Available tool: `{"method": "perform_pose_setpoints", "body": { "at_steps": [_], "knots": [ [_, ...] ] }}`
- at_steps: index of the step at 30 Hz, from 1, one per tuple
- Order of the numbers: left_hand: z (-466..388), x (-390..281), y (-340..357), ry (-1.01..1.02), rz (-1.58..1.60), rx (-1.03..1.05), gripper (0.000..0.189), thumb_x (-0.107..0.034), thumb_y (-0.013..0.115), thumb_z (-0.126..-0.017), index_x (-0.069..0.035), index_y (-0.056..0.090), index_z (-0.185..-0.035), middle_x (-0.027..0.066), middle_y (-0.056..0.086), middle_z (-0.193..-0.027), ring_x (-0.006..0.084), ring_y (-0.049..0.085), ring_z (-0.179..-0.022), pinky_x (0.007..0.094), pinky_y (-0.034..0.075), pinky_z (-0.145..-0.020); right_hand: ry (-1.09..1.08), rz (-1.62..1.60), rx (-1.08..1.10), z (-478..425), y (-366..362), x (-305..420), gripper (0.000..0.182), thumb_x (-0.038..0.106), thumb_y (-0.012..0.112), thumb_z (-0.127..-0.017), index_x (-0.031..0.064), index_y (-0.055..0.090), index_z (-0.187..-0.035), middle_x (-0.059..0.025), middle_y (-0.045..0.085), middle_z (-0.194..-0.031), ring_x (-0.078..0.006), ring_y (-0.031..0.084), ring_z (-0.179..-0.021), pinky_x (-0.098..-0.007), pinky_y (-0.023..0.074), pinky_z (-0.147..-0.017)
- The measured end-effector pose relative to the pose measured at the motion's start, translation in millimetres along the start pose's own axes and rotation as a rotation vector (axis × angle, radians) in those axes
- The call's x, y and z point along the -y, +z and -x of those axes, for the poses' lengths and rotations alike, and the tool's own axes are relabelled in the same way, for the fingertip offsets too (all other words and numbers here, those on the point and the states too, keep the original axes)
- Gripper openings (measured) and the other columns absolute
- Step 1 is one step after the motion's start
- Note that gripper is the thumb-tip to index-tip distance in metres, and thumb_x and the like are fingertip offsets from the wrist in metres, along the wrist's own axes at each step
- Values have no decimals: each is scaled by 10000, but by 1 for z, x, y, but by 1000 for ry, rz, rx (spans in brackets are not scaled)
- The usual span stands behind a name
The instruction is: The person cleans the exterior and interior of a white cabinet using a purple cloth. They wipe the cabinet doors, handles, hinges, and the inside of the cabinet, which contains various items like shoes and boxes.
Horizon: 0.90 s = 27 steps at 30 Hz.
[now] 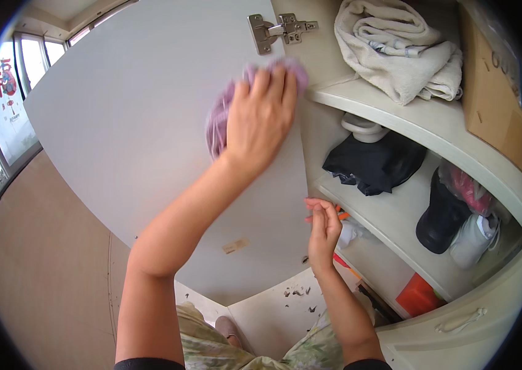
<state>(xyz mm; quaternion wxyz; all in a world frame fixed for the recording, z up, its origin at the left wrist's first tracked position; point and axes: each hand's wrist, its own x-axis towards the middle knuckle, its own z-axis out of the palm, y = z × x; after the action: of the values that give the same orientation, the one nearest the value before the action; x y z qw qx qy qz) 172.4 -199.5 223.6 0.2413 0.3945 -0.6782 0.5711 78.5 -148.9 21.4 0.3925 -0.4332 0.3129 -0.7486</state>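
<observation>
With fingers spread over it, my left hand (261, 115) presses a crumpled purple cloth (220, 122) against the inner face of a white cabinet door (150, 138), just below a metal hinge (284, 31). My right hand (323, 224) is lower, beside the door's hinged edge and in front of the shelves, its fingers slightly curled and nothing seen in it. A small worn sticker (235, 246) is on the lower part of the door.
Cabinet shelves at right hold a folded beige towel (395, 51), a cardboard box (496, 106), a black plastic bag (376, 159), a black shoe (443, 212) and a white shoe (473, 240). Dark debris (297, 292) dots the floor. Another cabinet door (496, 337) stands at lower right.
</observation>
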Motion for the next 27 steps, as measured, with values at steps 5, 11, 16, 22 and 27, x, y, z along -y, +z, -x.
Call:
{"method": "perform_pose_setpoints", "body": {
  "at_steps": [5,11,16,22,27],
  "knots": [
    [30,-9,7,114,-34,-79,414,-50,589,-772,-58,589,-1186,40,586,-1201,215,535,-1018,369,414,-764,-1,21,40,-2,-11,3,212,101,431,-993,16,624,-992,-50,653,-1006,-113,576,-919,-254,470,-730],
    [-25,12,-7,67,-75,20,385,-66,581,-774,-99,600,-1157,12,585,-1195,225,524,-1013,368,402,-762,56,-38,85,5,4,-8,198,108,444,-993,26,624,-994,-40,656,-977,-102,577,-882,-244,467,-712],
    [43,-7,-3,271,60,83,369,-46,604,-742,-105,644,-1104,14,613,-1174,219,536,-1023,376,408,-756,65,-4,152,4,-3,-11,190,111,452,-993,31,625,-997,-32,657,-960,-92,576,-846,-240,466,-708],
    [-28,45,-35,-7,66,-295,324,-80,678,-760,-146,684,-1078,-27,658,-1070,204,558,-968,365,395,-759,69,-45,152,2,-6,-6,159,97,489,-987,24,626,-1024,-46,678,-937,-95,598,-820,-233,464,-703],
    [-55,65,-18,49,-47,-292,234,-33,624,-725,-139,697,-920,-35,632,-1025,205,539,-986,372,394,-813,104,-82,159,6,5,-7,178,117,471,-994,35,628,-1013,-38,668,-916,-86,585,-806,-233,462,-690]
  ]
}}
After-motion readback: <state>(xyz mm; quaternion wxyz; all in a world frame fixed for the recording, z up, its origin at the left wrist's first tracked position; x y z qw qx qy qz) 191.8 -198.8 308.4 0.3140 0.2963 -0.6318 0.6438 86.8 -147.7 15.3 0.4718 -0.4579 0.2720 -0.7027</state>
